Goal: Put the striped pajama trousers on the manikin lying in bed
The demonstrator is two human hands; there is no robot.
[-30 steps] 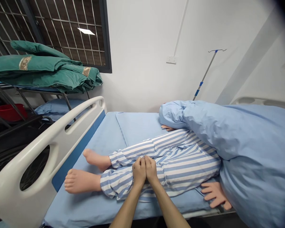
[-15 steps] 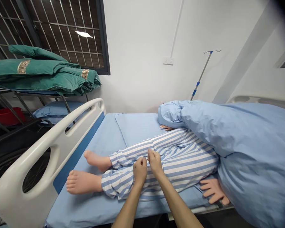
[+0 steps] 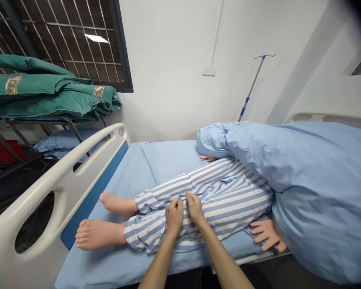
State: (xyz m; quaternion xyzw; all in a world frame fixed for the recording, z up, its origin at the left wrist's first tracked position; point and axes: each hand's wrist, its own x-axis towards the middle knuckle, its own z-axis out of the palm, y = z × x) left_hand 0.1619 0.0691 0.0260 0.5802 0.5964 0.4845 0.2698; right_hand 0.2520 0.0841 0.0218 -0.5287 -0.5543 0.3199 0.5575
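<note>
My left hand is closed in a fist over the striped trousers of a nursing mannequin lying on the bed. Just beside it, my right hand is also curled into a fist, a small gap between the two. Nothing shows in either fist, and the cloth beneath is not visibly pulled up; whether the hands touch it I cannot tell. The mannequin's bare feet point left. One of its hands lies palm down near the bed's front edge. A bunched blue quilt hides its upper body.
At the left stands the bed's white footboard. Beyond it, folded green quilts lie on another bed, with a red basin below. An IV pole rises by the wall behind the blue quilt.
The view has shifted slightly, so the bed and mannequin appear a little further left. My fists stay together over the trousers, with my right one slightly lower in the picture.
</note>
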